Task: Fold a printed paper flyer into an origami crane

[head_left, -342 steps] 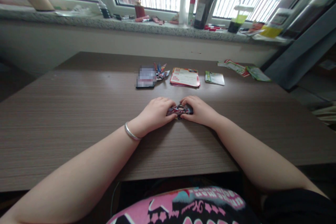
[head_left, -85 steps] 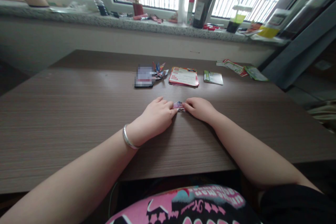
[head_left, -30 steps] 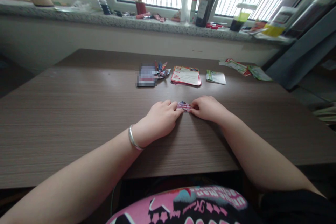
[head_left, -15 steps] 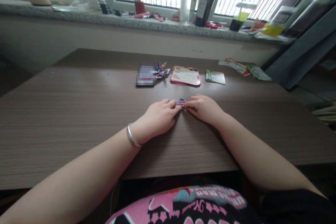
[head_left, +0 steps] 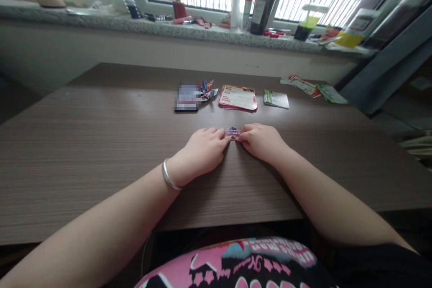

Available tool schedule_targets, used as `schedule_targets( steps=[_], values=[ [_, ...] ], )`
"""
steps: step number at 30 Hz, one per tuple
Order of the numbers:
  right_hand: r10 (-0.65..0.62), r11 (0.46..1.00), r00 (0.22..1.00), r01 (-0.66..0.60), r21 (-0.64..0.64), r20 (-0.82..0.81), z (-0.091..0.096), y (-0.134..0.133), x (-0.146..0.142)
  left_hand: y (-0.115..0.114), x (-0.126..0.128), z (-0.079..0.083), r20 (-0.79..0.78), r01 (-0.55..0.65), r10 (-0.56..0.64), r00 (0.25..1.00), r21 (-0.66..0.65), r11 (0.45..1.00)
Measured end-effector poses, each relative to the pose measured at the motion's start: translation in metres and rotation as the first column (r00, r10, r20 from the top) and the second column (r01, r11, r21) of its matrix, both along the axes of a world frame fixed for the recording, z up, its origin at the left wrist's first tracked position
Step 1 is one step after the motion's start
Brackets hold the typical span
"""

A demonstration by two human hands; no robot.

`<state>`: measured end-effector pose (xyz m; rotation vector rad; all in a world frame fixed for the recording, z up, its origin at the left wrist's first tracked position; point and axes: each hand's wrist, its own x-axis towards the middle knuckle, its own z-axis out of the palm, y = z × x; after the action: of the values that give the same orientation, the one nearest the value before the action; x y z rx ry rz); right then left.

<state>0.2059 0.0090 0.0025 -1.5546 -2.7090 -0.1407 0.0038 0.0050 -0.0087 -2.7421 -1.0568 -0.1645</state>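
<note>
Between my hands a small folded piece of printed paper (head_left: 232, 132), pink and purple with pale lettering, lies on the table. My left hand (head_left: 206, 149) pinches its left edge, fingers closed. On the right edge, the fingertips of my right hand (head_left: 260, 138) are closed on it too. Parts of the paper are hidden under the fingers. Beyond the hands sits a stack of red-edged printed sheets (head_left: 238, 97). To the left of that stack lies a crumpled-looking folded paper shape (head_left: 208, 90), touching a dark flat item (head_left: 187, 97) whose surface is blurred out.
A small green-and-white stack of cards (head_left: 276, 99) lies right of the sheets. Colourful paper strips (head_left: 305, 86) are at the far right of the brown table (head_left: 111, 144). Bottles, including a dark one (head_left: 265, 6), stand along the stone windowsill (head_left: 202, 31).
My right fingers have drawn back slightly to the right, off the middle of the paper to its edge, so more of it shows. My left hand has hardly moved.
</note>
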Motion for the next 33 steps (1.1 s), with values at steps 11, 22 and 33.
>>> schedule_targets(
  steps=[11,22,33],
  values=[
    [-0.067,0.997,0.996,0.070,-0.044,0.056,0.007,-0.001,0.004,0.000,-0.005,0.015,-0.077,-0.055,0.050,0.996,-0.070,0.996],
    [-0.004,0.996,1.000,0.005,-0.086,0.015,0.010,-0.002,0.009,0.002,-0.007,0.017,-0.077,-0.028,0.021,0.997,-0.094,0.995],
    [0.110,0.986,0.992,-0.117,-0.119,-0.063,0.006,0.006,0.020,0.006,-0.008,0.008,-0.029,0.001,-0.003,1.000,-0.053,0.999]
  ],
)
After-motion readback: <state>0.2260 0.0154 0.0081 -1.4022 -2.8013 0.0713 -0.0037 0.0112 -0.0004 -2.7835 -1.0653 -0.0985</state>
